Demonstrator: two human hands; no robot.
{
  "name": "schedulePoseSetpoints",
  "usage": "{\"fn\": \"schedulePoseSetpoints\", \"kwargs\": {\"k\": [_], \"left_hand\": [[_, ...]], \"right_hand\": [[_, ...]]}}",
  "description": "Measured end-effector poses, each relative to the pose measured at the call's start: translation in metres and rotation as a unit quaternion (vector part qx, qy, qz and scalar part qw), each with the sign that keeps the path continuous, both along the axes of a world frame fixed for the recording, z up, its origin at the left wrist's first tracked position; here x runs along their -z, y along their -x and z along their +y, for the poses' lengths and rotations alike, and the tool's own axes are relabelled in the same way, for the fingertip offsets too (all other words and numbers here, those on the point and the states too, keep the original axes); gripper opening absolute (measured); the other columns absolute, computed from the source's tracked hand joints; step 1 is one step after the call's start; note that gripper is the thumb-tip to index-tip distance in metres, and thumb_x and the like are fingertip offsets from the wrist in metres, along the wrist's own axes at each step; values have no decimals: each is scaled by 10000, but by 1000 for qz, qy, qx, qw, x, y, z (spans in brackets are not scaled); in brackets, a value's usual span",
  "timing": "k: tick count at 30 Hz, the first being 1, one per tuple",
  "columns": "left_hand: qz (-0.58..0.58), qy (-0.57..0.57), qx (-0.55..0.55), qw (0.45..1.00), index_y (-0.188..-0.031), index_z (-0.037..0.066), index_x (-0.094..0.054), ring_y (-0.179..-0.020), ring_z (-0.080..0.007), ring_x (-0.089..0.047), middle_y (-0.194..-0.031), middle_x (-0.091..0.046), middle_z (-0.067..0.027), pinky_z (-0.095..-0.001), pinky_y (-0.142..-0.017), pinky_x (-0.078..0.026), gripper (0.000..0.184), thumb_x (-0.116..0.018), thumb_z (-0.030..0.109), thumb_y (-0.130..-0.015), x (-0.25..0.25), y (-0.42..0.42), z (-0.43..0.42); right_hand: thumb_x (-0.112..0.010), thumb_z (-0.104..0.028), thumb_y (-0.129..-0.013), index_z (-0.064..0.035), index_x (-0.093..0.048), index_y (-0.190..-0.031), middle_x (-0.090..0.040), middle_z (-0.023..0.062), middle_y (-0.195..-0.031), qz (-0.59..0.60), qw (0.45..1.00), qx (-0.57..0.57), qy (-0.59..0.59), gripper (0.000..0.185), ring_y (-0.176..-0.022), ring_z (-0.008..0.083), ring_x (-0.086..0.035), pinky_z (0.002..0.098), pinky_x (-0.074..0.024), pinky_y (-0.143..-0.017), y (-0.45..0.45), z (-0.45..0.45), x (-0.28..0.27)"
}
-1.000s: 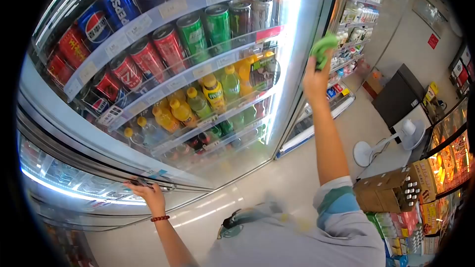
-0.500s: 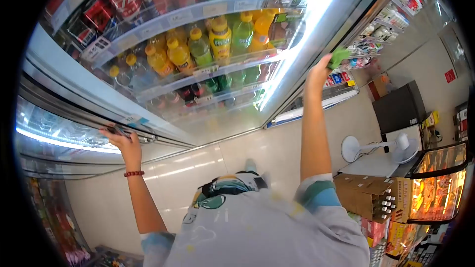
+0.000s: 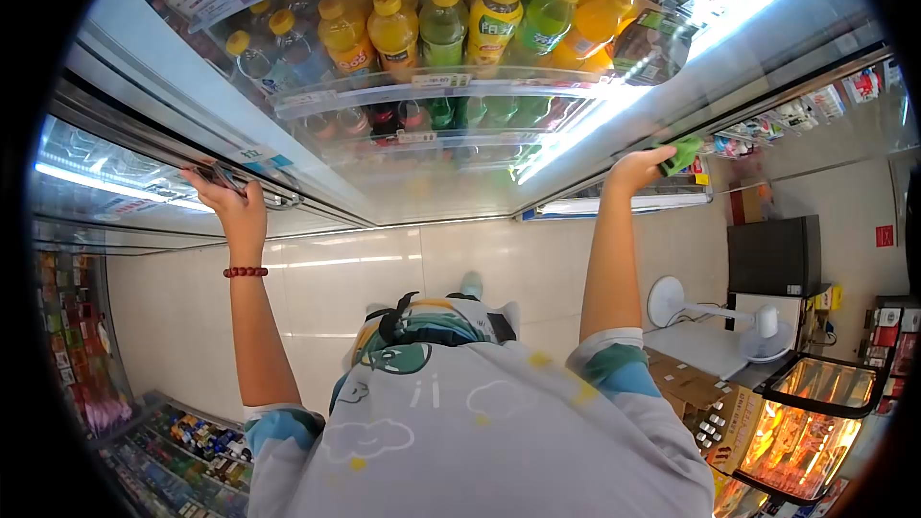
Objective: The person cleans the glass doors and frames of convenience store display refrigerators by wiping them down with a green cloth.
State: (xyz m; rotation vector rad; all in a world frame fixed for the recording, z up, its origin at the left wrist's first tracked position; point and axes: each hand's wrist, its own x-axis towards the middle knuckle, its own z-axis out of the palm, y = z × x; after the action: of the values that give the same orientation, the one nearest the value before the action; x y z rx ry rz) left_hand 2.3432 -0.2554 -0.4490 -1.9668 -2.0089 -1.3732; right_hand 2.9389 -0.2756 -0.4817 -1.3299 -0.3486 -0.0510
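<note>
My left hand [image 3: 230,200], with a red bead bracelet at the wrist, is closed on the handle [image 3: 273,197] of the open glass fridge door [image 3: 106,168]. Its fingers partly hide the grip. At the right edge of the fridge, my right hand [image 3: 635,171] is closed on a crumpled green cloth [image 3: 682,154], close to the door frame. Between my hands is the open drinks fridge [image 3: 537,86], with a row of yellow, orange and green drink bottles [image 3: 443,27] on its shelf.
Lower shelves hold more bottles [image 3: 413,115]. To the right stand a black box-shaped appliance [image 3: 773,254], a white fan [image 3: 765,334], a cardboard carton [image 3: 683,388] and a lit display warmer [image 3: 804,441]. Stocked shelves [image 3: 197,460] lie at the lower left.
The view has shifted, so the bottles appear larger and higher. My right hand with the green cloth now appears lower and further right. My left hand stays on the door handle.
</note>
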Motion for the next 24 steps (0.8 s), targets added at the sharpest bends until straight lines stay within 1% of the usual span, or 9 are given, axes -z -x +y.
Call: {"fn": "schedulePoseSetpoints", "kwargs": {"k": [3, 5, 7, 11, 15, 17, 18, 19, 24], "left_hand": [[-9, -2, 3, 1000, -1593, -80, 152, -1476, -482, -208, -1624, -120, -375, -485, -1246, -154, 1041, -593, 10, -872, -1, -1, 0], [-18, -12, 7, 1000, -1596, -76, 145, -1468, -483, -220, -1622, -123, -376, -482, -1245, -164, 1045, -600, 9, -868, 0, -2, 1], [-14, -16, 3, 1000, -1598, -74, 142, -1463, -485, -227, -1616, -132, -376, -477, -1243, -171, 1050, -605, 9, -865, 0, 0, 3], [-5, 3, -15, 1000, -1601, -73, 131, -1442, -496, -260, -1590, -184, -377, -474, -1238, -194, 1062, -623, 26, -860, 1, 1, -1], [13, -19, -13, 1000, -1601, -82, 117, -1414, -473, -299, -1588, -176, -372, -456, -1226, -226, 1053, -617, 26, -853, 0, -1, -1], [6, -22, -5, 1000, -1601, -80, 119, -1407, -466, -306, -1586, -179, -370, -452, -1221, -234, 1053, -614, 26, -853, 1, 2, 1], [-1, -27, 4, 1000, -1601, -79, 122, -1400, -460, -313, -1584, -181, -368, -447, -1216, -242, 1052, -611, 26, -853, 2, 2, 1], [18, -14, -17, 1000, -1604, -70, 125, -1377, -445, -339, -1575, -190, -362, -434, -1201, -269, 1058, -611, 25, -850, 2, 1, 0], [-3, -1, -21, 1000, -1611, -49, 127, -1224, -386, -422, -1528, -254, -335, -421, -1126, -356, 1068, -616, 11, -846, -2, -2, -3]], "right_hand": [[-324, -541, -1112, 74, -421, -1497, -493, 231, -1517, 146, 989, -28, 19, 732, -1328, 336, -524, 406, -387, -1143, -43, -1, 115], [-312, -581, -1097, 33, -488, -1458, -564, 198, -1432, 247, 961, -43, 119, 734, -1248, 316, -570, 407, -425, -1100, -23, -15, 111], [-323, -573, -1094, -27, -579, -1371, -617, 156, -1361, 224, 971, -77, 16, 664, -1186, 288, -611, 398, -474, -1042, -33, -9, 121], [-318, -517, -1113, -77, -579, -1329, -624, 112, -1292, 208, 964, -168, -8, 555, -1164, 255, -601, 387, -467, -1050, -51, -18, 87], [-359, -512, -1110, -57, -577, -1351, -624, 117, -1287, 39, 995, -93, -22, 559, -1160, 249, -589, 376, -455, -1050, -39, -22, -59], [-396, -544, -1090, 86, -550, -1395, -616, 185, -1334, -45, 998, -44, -1, 717, -1158, 273, -586, 366, -446, -1050, -40, -21, -136], [-391, -569, -1080, 123, -562, -1360, -605, 225, -1357, -22, 997, 2, 70, 765, -1168, 298, -585, 379, -442, -1057, -30, -24, -177], [-378, -590, -1070, 154, -561, -1344, -580, 274, -1391, -37, 998, 0, 50, 814, -1209, 335, -575, 402, -423, -1083, -18, -24, -205], [-309, -568, -1082, 204, -506, -1362, -516, 356, -1454, -84, 992, 50, 85, 844, -1299, 417, -534, 447, -379, -1141, -1, -20, -223]]}}
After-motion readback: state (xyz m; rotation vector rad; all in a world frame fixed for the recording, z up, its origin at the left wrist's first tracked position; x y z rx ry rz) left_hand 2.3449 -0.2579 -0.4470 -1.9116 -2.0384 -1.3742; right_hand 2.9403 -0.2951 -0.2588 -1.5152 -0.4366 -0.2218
